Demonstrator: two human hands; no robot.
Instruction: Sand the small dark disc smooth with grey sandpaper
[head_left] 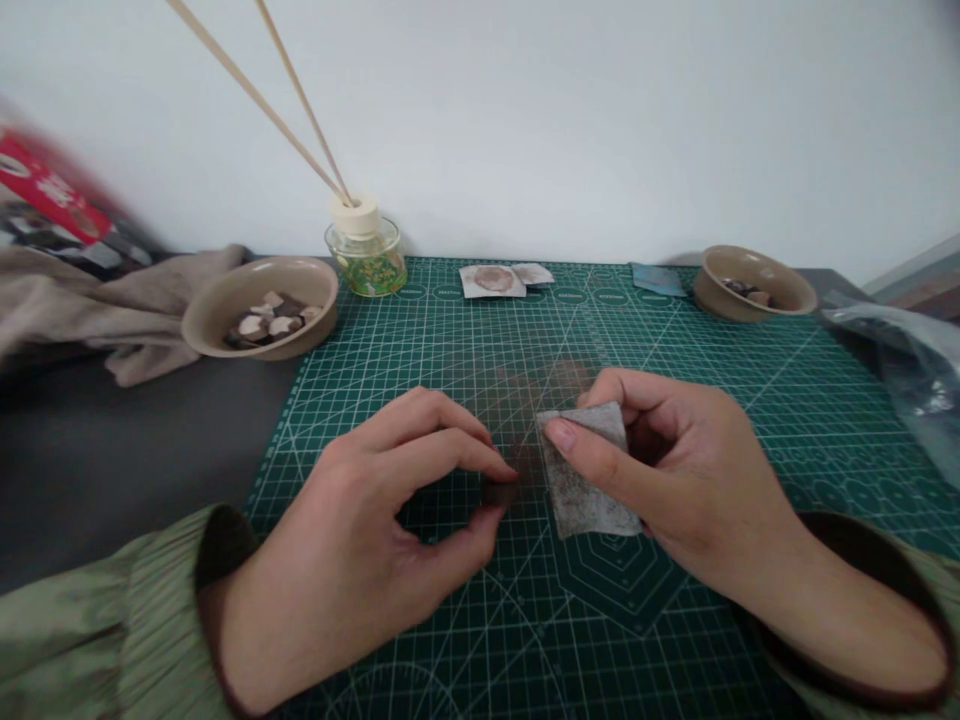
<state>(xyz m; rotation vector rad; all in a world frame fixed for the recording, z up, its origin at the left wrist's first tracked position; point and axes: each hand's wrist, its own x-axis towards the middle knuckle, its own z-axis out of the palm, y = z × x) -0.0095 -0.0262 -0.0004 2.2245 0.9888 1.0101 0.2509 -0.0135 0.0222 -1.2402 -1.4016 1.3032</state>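
Between the thumb and fingertips of my left hand [397, 510] is a small dark brown piece [499, 490], mostly covered by the fingers, so its exact kind does not show. My right hand [675, 470] pinches a grey piece of sandpaper [592, 490], thumb on its face and fingers behind. Brown dust marks that face. A short gap separates the sandpaper from the brown piece. Both hands are over the green cutting mat [390, 370], where a smear of brown dust [566, 375] lies just beyond them.
At the left, a beige bowl [199, 325] holds several brown and pale chunks, beside a cloth [142, 340]. A reed diffuser [375, 260] stands behind it. Sandpaper pieces [469, 285] and a bluish sheet [658, 280] lie near the wall. Another bowl [795, 295] and a plastic bag [915, 370] are right.
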